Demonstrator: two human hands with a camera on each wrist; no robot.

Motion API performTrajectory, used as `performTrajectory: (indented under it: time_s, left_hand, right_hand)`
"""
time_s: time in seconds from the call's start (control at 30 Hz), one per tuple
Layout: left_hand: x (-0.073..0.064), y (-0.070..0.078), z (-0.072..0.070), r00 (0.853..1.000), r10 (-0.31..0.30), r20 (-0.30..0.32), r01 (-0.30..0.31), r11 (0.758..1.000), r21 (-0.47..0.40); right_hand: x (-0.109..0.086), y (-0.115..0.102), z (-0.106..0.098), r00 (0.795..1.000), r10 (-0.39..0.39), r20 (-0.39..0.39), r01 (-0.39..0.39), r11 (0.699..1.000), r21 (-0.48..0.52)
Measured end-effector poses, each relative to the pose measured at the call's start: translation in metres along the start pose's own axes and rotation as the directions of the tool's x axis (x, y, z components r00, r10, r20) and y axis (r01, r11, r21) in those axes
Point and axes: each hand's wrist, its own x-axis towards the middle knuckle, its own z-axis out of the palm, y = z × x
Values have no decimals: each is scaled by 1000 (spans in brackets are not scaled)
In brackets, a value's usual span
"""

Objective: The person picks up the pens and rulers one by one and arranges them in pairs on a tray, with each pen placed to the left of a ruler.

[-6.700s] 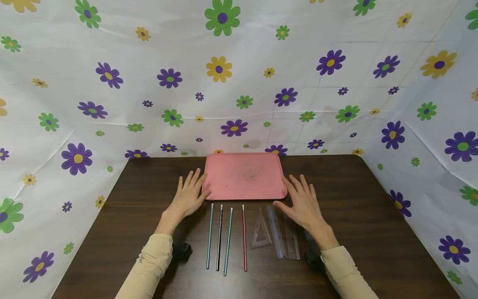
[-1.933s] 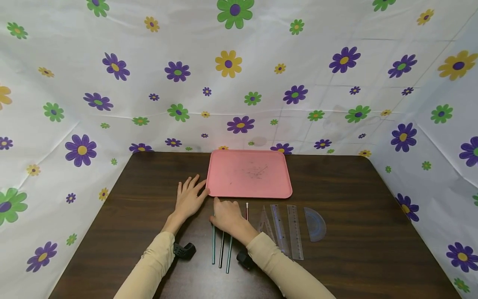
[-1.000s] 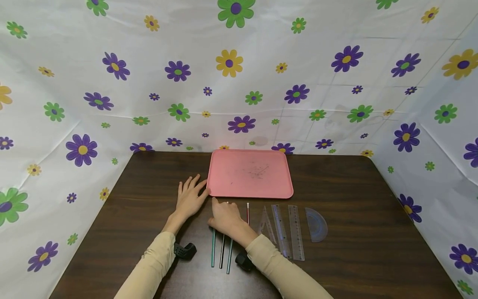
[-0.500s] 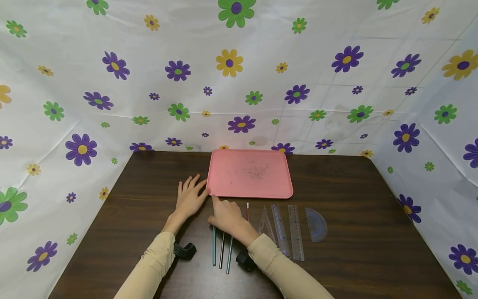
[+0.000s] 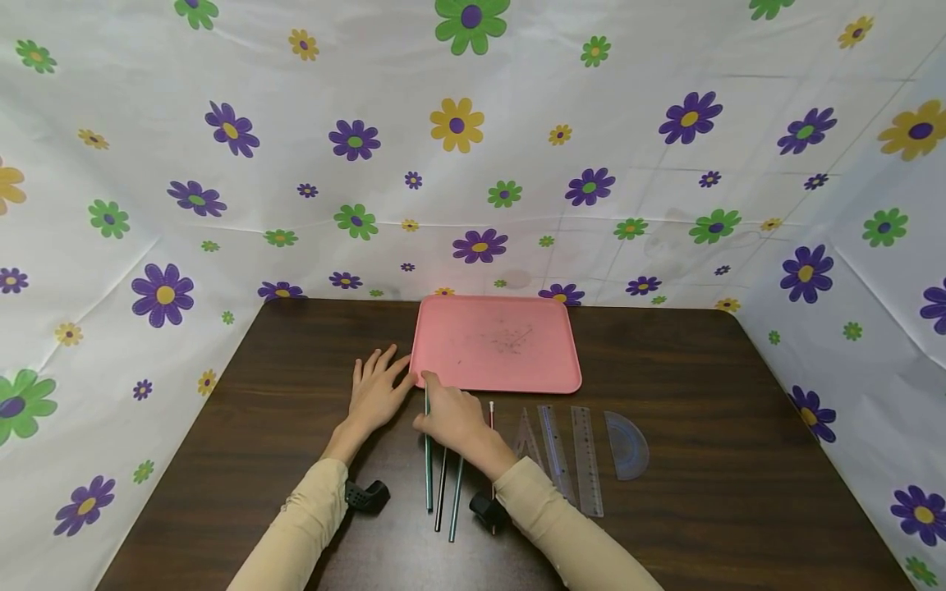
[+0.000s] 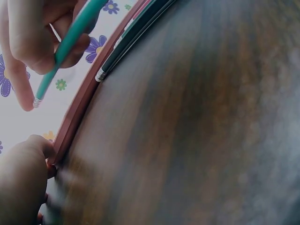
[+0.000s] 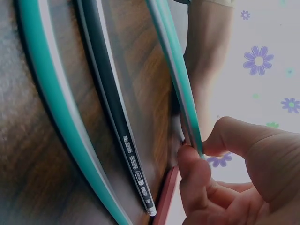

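My right hand (image 5: 454,419) pinches a green pencil (image 5: 429,468) between thumb and fingers near its eraser end. In the right wrist view, that pencil (image 7: 180,79) is raised off the table. Its eraser end is at the near left corner of the pink tray (image 5: 473,345). My left hand (image 5: 374,398) rests at the tray's left edge, fingers spread, the thumb touching the corner. Beneath my right hand lie a black pencil (image 5: 440,501) and a second green pencil (image 5: 456,509), both partly hidden. A red pencil (image 5: 492,408) is mostly covered by my right wrist.
Right of the pencils lie a clear set square (image 5: 527,439), a bluish ruler (image 5: 556,460), a clear ruler (image 5: 587,468) and a protractor (image 5: 626,447). A flowered cloth (image 5: 296,263) surrounds the dark wooden table (image 5: 687,394) at the back and sides.
My right hand left the tray's right side, crossed to the pencils and took hold of the leftmost green one. Over the last half second it moved slightly toward the tray with it. My left hand stayed.
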Motion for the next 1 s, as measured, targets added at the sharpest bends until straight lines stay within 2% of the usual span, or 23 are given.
performTrajectory:
  time_s: [0.13, 0.33, 0.63, 0.9, 1.0]
  left_hand:
    - [0, 0, 0, 1000, 1, -5, -1, 1000, 3]
    - [0, 1, 0, 1000, 1, -12, -1, 1000, -1]
    - [-1, 0, 1, 1000, -8, -7, 8, 1000, 10]
    - [0, 0, 1, 1000, -7, -9, 7, 1000, 7]
    - [0, 1, 1, 1000, -7, -9, 7, 1000, 10]
  right_hand:
    - [1, 0, -2, 1000, 12, 3, -12, 998, 55]
    - [3, 1, -7, 998, 28, 47, -35, 989, 141]
    - [10, 7, -13, 998, -32, 51, 19, 973, 228]
    - [13, 10, -20, 995, -1, 101, -30, 950, 311]
    - [15, 12, -21, 996, -7, 93, -24, 946, 324]
